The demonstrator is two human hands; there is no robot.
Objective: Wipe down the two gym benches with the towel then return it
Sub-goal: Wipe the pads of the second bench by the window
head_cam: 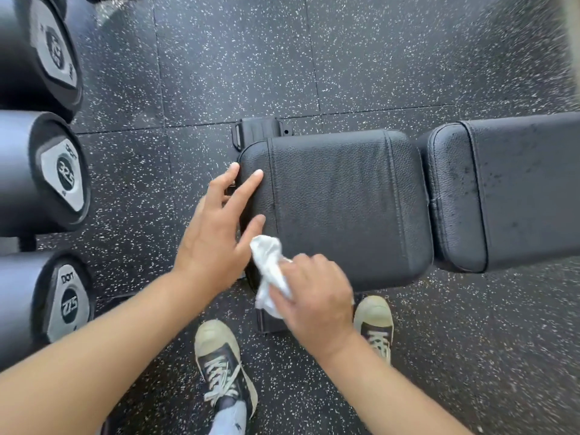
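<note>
A black padded gym bench lies across the view, its seat pad [339, 202] in the middle and its longer back pad [514, 189] to the right. My right hand [314, 296] grips a crumpled white towel [270, 268] at the near left corner of the seat pad. My left hand [219, 227] reaches to the seat pad's left end with fingers straight, the fingertips touching its edge. The back pad shows small damp spots. Only one bench is in view.
Three large black dumbbell ends [59, 174] sit on a rack along the left side. The floor is black speckled rubber tile [314, 58]. My two sneakers [222, 365] stand just below the bench, beside its black frame foot [270, 321].
</note>
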